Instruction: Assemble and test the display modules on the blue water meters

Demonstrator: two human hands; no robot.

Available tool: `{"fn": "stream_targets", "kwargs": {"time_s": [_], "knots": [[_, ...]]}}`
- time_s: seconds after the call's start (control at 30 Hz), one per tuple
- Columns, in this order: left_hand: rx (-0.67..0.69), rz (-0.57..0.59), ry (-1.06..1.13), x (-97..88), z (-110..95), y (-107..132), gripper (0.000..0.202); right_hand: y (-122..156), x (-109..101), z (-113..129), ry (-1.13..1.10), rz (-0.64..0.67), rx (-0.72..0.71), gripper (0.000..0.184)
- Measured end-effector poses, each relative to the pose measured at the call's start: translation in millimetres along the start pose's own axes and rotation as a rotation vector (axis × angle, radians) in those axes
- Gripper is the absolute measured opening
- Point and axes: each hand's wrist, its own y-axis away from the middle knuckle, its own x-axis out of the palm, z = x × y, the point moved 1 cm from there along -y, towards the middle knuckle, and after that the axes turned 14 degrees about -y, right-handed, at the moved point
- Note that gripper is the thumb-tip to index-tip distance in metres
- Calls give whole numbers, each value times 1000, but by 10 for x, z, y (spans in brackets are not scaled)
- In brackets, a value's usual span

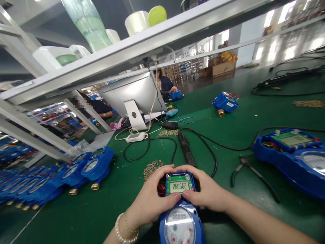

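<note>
In front of me is a blue water meter (pixel 180 222) with a round dial below and a green circuit board with a lit display (pixel 179 186) reading 260562 above. My left hand (pixel 154 196) wraps the left side of that upper housing, thumb on the lower edge of the board. Round the right side curls my right hand (pixel 207 189), its thumb beside the other one. Both sets of fingertips meet at the housing's far edge. Red wires show by the left fingers. Just beyond lies a black electric screwdriver (pixel 186 149), with a pile of small screws (pixel 151 169) to its left.
Pliers (pixel 245 162) and another open meter (pixel 291 156) lie at right. Rows of meters (pixel 93 166) stand at left. A monitor (pixel 134 96), cables and a further meter (pixel 225 102) are farther back. A shelf (pixel 122 45) crosses overhead. Two people sit beyond.
</note>
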Motion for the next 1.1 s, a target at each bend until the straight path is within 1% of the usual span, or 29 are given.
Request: {"fn": "stream_targets", "kwargs": {"time_s": [0.13,0.2,0.27,0.33,0.4,0.43,0.53,0.67,0.73,0.87,1.1], "knots": [[-8,-28,6,45,-55,-11,50,19,17,-10,21,-23,-9,56],[4,-42,9,52,-53,-12,50,21,7,4,8,-11,-17,55],[17,-40,25,50,-28,-10,50,9,-30,26,-73,29,7,49],[25,-22,41,40,12,-7,51,-12,-88,47,-215,86,77,43],[30,-3,48,25,51,-5,50,-33,-151,62,-321,130,146,45],[34,4,50,17,67,-4,50,-41,-177,67,-348,152,168,49],[37,16,65,4,95,-1,49,-51,-215,76,-372,211,196,60],[6,-6,82,17,117,5,50,-49,-196,91,-383,241,197,64],[3,-19,76,31,130,8,49,-46,-181,104,-378,231,197,64],[21,-42,45,59,154,11,48,-41,-165,111,-380,164,218,56],[51,-49,13,76,168,11,48,-41,-131,65,-348,209,146,56]]}}
